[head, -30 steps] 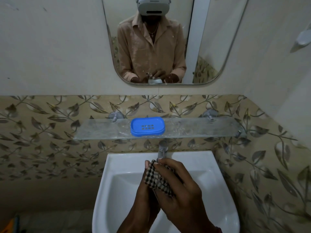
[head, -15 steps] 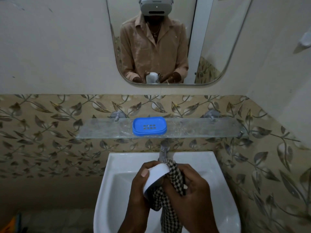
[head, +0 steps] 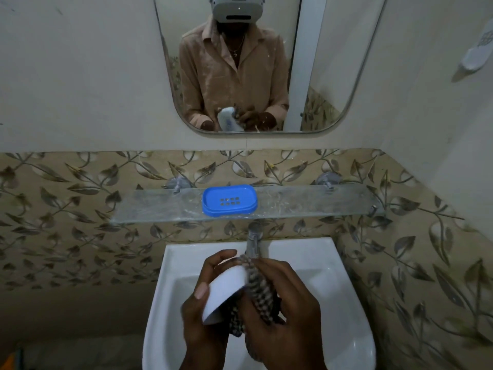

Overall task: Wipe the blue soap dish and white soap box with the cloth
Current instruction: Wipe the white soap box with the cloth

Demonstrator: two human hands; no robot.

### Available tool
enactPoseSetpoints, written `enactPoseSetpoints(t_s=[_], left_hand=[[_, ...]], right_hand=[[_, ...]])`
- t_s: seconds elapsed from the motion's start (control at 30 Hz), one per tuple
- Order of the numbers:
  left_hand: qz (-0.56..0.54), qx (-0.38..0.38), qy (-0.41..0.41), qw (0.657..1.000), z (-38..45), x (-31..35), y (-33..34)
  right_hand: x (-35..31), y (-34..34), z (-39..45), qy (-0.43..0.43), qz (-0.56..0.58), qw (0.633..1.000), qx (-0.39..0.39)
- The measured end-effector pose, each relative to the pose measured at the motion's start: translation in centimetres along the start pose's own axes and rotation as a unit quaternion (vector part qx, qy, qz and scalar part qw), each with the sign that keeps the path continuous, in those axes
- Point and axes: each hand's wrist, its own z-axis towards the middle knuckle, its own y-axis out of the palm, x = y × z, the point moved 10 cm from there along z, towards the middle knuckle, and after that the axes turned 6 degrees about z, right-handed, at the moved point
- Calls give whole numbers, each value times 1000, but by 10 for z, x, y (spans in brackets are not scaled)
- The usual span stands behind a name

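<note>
soap box: we hold one smooth white soap box [head: 226, 293], rounded, tilted over the sink [head: 170, 276].
left hand: our left hand [head: 205, 313] curls its fingers round the box.
right hand: our right hand [head: 282, 316] grips one checked woven cloth [head: 260, 287], pressed against the box.
soap dish: one glossy blue soap dish [head: 229, 201], oval with small drain holes, on the glass shelf [head: 306, 204].
mirror: one rounded mirror [head: 328, 62].

Dim light. Plain cream upper wall [head: 80, 76]; leaf-patterned beige tile band [head: 66, 209] below. Rounded wall mirror [head: 333, 62], clear glass shelf [head: 306, 202], white ceramic basin [head: 341, 303], metal tap [head: 253, 239].
</note>
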Motion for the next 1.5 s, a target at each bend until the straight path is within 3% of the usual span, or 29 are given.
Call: enactPoseSetpoints(t_s=[0.07,0.13,0.27,0.37,0.47,0.57,0.63,0.8,0.97,1.1,1.23,1.3,1.37,1.43,1.5], left_hand=[[-1,-25,0,1000,1,7,2],[-11,-29,-25,999,1,4,3],[12,-6,-108,994,-5,-20,4],[50,15,-203,978,-11,-33,-10],[112,-127,-301,938,-23,-36,7],[225,-149,-265,926,-14,-26,3],[245,-156,-236,927,-13,-22,5],[273,-171,-189,928,-12,-15,6],[277,-179,-203,922,-16,-20,-4],[288,-191,-177,921,-18,-12,-5],[346,-224,-138,901,-17,-6,11],[349,-236,-138,896,-15,-8,18],[346,-251,-149,892,-15,-11,23],[345,-249,-148,893,-14,-13,24],[357,-238,-138,892,-14,-14,22]], right_hand=[[20,-4,-5,57,11,998,10],[26,-6,-5,60,3,998,1],[18,-15,3,-29,-71,997,13],[8,-12,-1,-136,-200,970,-10],[-4,3,-19,-234,-261,935,-46],[-4,4,-21,-247,-254,934,-52],[0,1,-17,-244,-257,933,-60],[16,-5,-9,-156,-183,968,-75],[50,-21,-8,-7,-20,999,-24],[70,-18,-12,130,116,985,-14],[91,-13,-30,225,155,962,-1],[79,-22,-30,178,117,977,18],[54,-34,-26,75,52,995,25],[25,-31,-28,-61,-67,995,-32],[14,-22,-36,-148,-173,970,-90]])
